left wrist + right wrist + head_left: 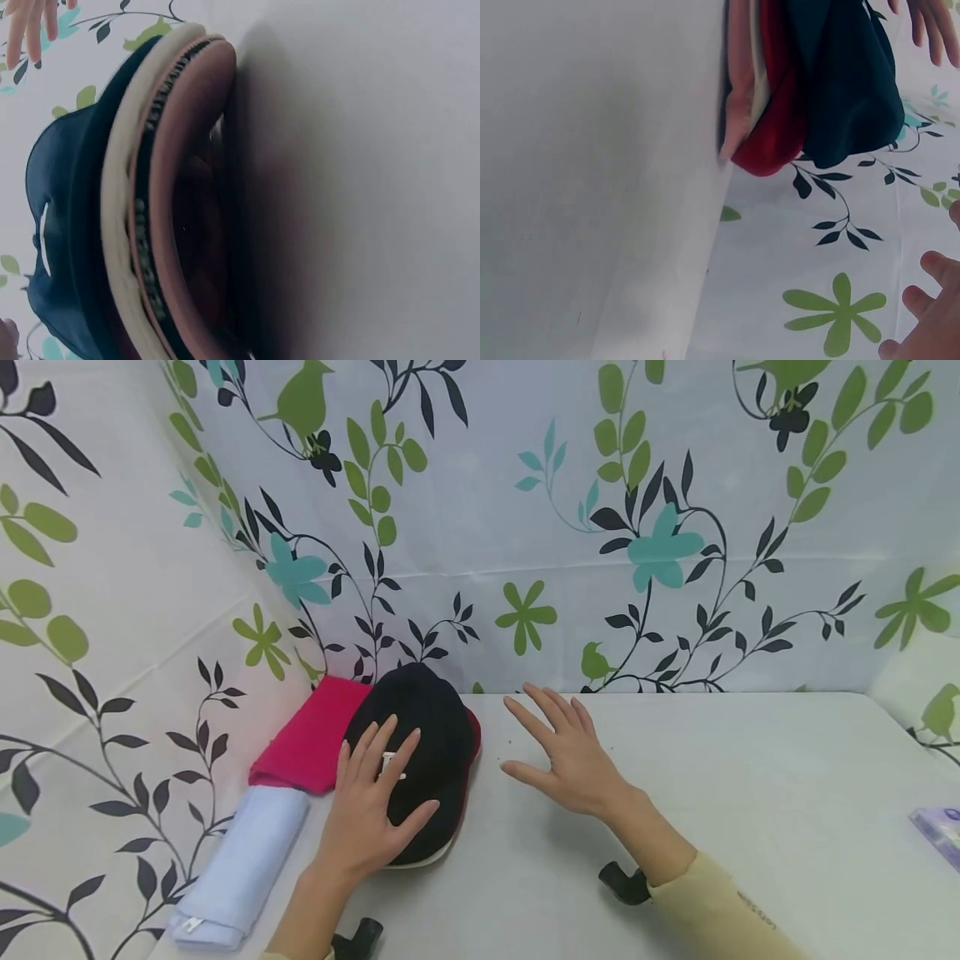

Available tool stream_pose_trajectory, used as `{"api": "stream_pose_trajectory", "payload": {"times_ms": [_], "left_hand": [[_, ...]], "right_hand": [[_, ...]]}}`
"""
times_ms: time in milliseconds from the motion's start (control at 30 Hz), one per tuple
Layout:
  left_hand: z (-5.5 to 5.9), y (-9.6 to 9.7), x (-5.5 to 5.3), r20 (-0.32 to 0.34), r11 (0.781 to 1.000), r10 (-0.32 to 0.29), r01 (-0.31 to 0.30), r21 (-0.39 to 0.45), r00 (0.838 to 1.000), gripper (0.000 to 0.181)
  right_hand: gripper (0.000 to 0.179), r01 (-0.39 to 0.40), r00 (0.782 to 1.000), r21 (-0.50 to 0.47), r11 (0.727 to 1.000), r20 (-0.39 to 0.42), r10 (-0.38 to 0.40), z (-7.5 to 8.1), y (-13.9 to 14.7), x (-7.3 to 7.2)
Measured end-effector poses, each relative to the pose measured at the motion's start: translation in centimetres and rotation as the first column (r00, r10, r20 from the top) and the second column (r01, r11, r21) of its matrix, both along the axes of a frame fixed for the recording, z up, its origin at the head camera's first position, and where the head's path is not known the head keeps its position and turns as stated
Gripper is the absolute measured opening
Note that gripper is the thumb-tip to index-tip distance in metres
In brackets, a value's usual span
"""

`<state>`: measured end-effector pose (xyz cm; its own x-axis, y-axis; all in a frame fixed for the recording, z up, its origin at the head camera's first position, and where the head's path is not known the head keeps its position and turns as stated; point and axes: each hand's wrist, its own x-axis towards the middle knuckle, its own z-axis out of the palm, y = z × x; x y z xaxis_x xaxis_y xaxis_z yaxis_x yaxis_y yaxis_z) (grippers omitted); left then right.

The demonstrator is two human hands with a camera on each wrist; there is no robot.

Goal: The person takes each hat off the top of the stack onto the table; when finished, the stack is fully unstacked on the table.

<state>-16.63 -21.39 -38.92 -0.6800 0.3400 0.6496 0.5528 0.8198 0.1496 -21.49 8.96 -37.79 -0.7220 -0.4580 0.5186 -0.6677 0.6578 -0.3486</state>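
Observation:
A black cap (427,718) with a white mark on its front tops a stack of nested caps on the white table. Below it, a red cap (772,146), a cream cap (116,187) and a pink cap (169,187) show at their edges. Fingers spread, my left hand (367,818) is over the black cap in the head view and partly hides it; whether it touches cannot be told. My right hand (573,756) is held above the table to the right of the stack, fingers apart and holding nothing.
Left of the caps lie a folded magenta cloth (307,735) and a rolled or folded light blue cloth (240,868). A purple packet (941,831) shows at the right edge. Leaf-patterned fabric (480,527) hangs behind and left of the table (712,777).

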Motion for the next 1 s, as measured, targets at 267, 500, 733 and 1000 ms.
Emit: {"api": "stream_pose_trajectory", "payload": {"times_ms": [267,500,733,1000], "left_hand": [[-0.6,-1.8,0.9,0.039,0.996,0.045,-0.048,0.080,0.998,0.091],[-0.8,-2.9,1.4,0.043,0.990,0.059,-0.064,0.123,0.997,0.092],[-1.0,-3.9,1.5,0.082,0.980,0.073,-0.087,0.181,0.994,0.095],[-1.7,-5.0,1.9,0.153,0.968,0.107,-0.138,0.208,0.982,0.099]], "right_hand": [[0.079,-0.025,1.000,-0.025,0.999,0.009,0.025,0.2,-2.1,-0.2],[0.079,-0.027,0.999,-0.045,0.999,0.036,0.028,0.5,-3.4,-0.4],[0.078,-0.045,0.999,-0.069,0.997,0.023,0.047,1.2,-4.7,-0.9],[0.076,-0.062,0.995,-0.082,0.995,0.069,0.068,1.5,-5.7,-1.1]]}}
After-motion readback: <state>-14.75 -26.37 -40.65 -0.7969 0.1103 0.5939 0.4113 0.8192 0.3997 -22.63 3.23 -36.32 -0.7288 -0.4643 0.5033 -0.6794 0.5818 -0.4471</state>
